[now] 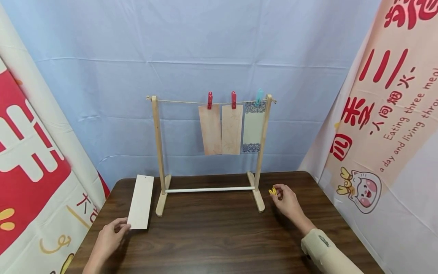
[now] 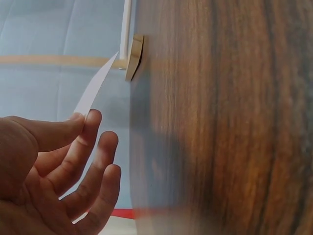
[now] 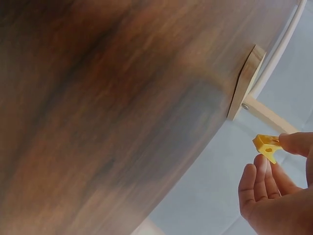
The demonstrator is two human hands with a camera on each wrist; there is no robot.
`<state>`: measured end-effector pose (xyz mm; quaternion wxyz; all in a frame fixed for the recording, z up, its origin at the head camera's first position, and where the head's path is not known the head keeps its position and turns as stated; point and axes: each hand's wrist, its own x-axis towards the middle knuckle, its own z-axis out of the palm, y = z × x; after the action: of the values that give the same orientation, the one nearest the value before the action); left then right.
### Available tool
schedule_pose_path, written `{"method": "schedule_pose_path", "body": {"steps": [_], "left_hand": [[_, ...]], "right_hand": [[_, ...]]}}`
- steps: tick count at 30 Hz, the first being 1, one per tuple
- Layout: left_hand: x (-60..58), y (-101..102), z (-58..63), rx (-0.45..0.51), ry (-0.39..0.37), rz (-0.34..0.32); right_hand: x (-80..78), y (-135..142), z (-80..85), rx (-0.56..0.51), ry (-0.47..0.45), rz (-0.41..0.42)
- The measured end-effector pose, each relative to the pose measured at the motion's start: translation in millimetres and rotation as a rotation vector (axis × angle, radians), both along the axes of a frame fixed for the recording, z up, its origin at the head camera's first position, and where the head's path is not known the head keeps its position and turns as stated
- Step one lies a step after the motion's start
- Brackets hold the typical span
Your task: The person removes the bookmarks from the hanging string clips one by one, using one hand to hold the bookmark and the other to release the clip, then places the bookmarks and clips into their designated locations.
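Between thumb and index finger, my left hand (image 1: 111,236) pinches a plain white card (image 1: 141,201) by its lower left corner. The card is raised above the table, with a small hole near its top edge; in the left wrist view the card (image 2: 95,88) appears almost edge-on. My right hand (image 1: 288,201) pinches a yellow clothespin (image 1: 272,191) right of the rack. Seen from the right wrist, the clothespin (image 3: 267,146) sits at the thumb and fingertips. Three cards hang from the string (image 1: 181,101), held by two red clothespins (image 1: 234,100) and a light blue one (image 1: 259,97).
The wooden rack (image 1: 159,144) stands at the back of the dark wooden table (image 1: 212,236), its feet (image 1: 256,194) joined by a white bar (image 1: 208,189). Behind it hangs a blue cloth (image 1: 205,45). Printed banners (image 1: 386,114) flank both sides.
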<state>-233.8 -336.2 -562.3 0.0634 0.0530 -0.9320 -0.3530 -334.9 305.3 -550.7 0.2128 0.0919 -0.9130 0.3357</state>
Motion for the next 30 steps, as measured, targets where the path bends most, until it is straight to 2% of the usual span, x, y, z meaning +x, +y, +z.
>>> {"method": "schedule_pose_path", "body": {"steps": [6,21,30], "left_hand": [[-1.7,-1,0.5,0.021,-0.029,-0.010],[-6.0,-3,-3.4,0.051,-0.052,-0.029],[-8.9,-3,-2.4,0.053,-0.084,-0.034]], "right_hand": [[-1.3,2,-1.7,0.015,-0.050,-0.016],[-13.3,7,-12.7,0.069,-0.105,-0.026],[-15.5,9,-12.7,0.099,-0.152,-0.035]]}}
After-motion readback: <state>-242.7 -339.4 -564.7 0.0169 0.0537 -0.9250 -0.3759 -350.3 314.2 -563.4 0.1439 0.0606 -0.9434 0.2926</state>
